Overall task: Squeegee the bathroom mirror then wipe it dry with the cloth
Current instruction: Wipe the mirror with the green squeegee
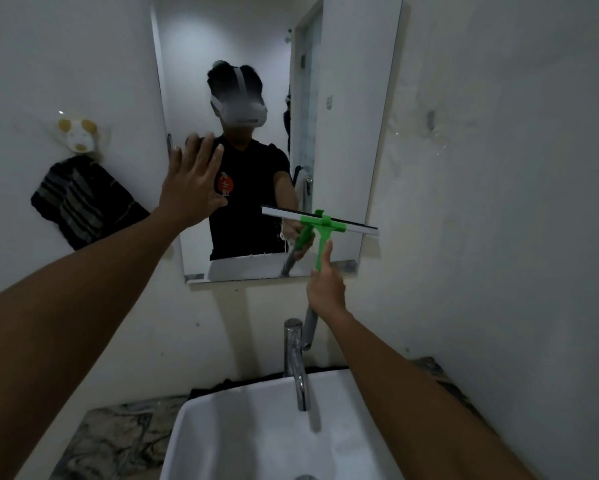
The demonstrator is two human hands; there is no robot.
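Bathroom mirror (343, 98), squeegee (320, 227) handle hidden in right hand (326, 289)

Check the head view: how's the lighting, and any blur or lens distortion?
Head view: dim, flat light with a grey cast; wide-angle bending bows the rectangular wall mirror edges; green-handled squeegee reads sharp in the right hand; open left hand slightly soft; chrome tap shows small highlights.
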